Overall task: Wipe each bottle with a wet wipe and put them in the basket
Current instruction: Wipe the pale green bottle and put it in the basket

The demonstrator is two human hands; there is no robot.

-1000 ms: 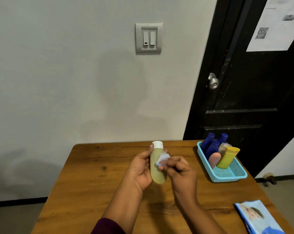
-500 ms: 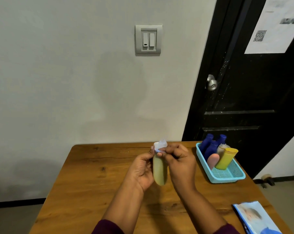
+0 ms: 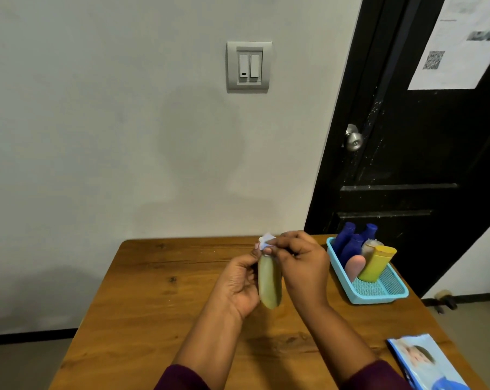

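Here, a pale grey wall [image 3: 97, 136] fills the view from nine o'clock round to twelve, and a black door [image 3: 435, 164] takes the side from one to three o'clock. A wooden table [image 3: 154, 305] spreads across the lower half, its far edge against the wall. A printed sheet [image 3: 457, 43] with a square code is stuck on the door at one o'clock.

With the table read as a clock face and the person at six, a light blue mesh basket [image 3: 379, 299] sits at two o'clock. It holds six bottles leaning toward its far end: three dark blue bottles [image 3: 352, 249], a pink bottle [image 3: 355, 266], a yellow bottle [image 3: 376, 263] and a cloudy bottle [image 3: 371, 246] tucked behind the yellow one. A pack of wet wipes [image 3: 424, 364] lies flat at four o'clock, partly cut off by the frame.

Near the table's middle, toward twelve, the left hand [image 3: 238, 280] wraps its fingers round an olive-green bottle [image 3: 269, 280], held upright above the wood, outside the basket. The right hand [image 3: 300, 263] pinches a small white wet wipe [image 3: 266, 240] in curled fingers and presses it over the bottle's top, hiding the cap.

A double light switch [image 3: 248, 66] is on the wall at twelve o'clock, and a metal knob [image 3: 353, 137] is on the door's edge.
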